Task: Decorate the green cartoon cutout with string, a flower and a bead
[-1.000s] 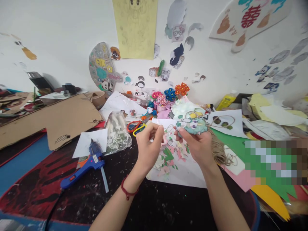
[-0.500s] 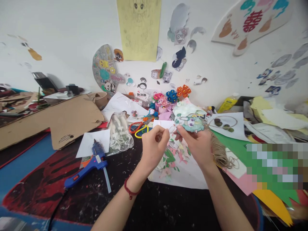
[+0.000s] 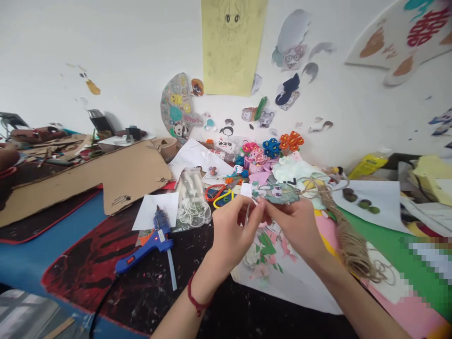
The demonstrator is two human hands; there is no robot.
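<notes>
My right hand (image 3: 300, 226) pinches a paper cutout of a cartoon character with teal hair (image 3: 277, 192), held nearly edge-on above the tabletop. Close against it, my left hand (image 3: 235, 226) has its thumb and forefinger pressed together at the cutout's left end. A thin pale strip (image 3: 247, 214) shows between the left fingers; its kind is unclear. Beneath both hands, a white sheet (image 3: 296, 287) carries pink, green and white paper scraps (image 3: 266, 249). Orange-and-yellow-handled scissors (image 3: 223, 198) lie just beyond my left hand.
A blue glue gun (image 3: 150, 247) with its cord rests on the left, near a bag of white string (image 3: 193, 202) and cardboard (image 3: 137, 169). Twine (image 3: 353, 249) lies right. Pipe-cleaner flowers (image 3: 271, 148) stand at the back. At the left edge is part of a person's hand (image 3: 7, 157).
The view has turned left. My left hand has come in to meet the right at the cutout, which now appears flatter and more edge-on.
</notes>
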